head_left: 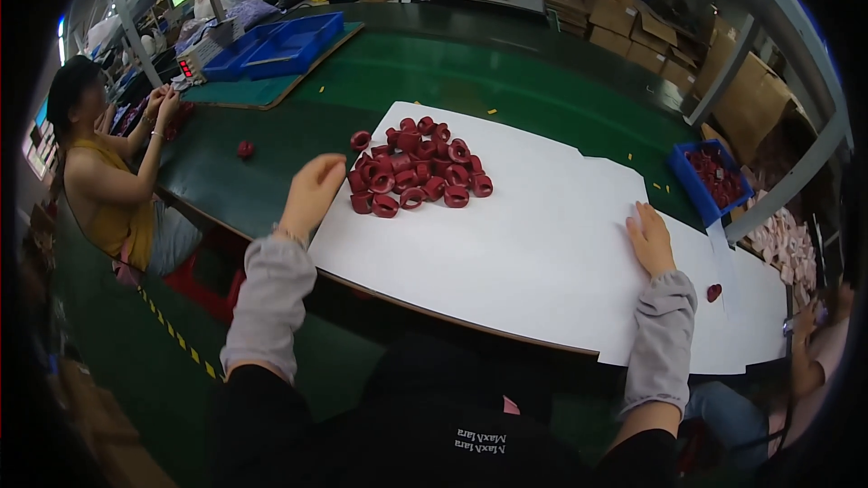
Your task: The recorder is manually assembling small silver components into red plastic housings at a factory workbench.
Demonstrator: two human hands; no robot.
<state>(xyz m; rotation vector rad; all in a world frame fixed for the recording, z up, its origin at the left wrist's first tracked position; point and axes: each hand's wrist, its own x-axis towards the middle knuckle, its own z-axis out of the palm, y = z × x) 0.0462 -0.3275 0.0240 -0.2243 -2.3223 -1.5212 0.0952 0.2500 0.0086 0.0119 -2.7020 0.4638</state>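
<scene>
A long green worktop (506, 81) runs through a workshop stacked with cardboard boxes (633, 27). A large white sheet (524, 235) lies across the worktop. On its far left part sits a heap of dark red rings (416, 167). The left hand (312, 190) rests loosely curled at the sheet's left edge, just beside the heap, grasping nothing. The right hand (651, 239) lies flat and released on the sheet's right side. A single red ring (714, 292) lies near the right sleeve.
</scene>
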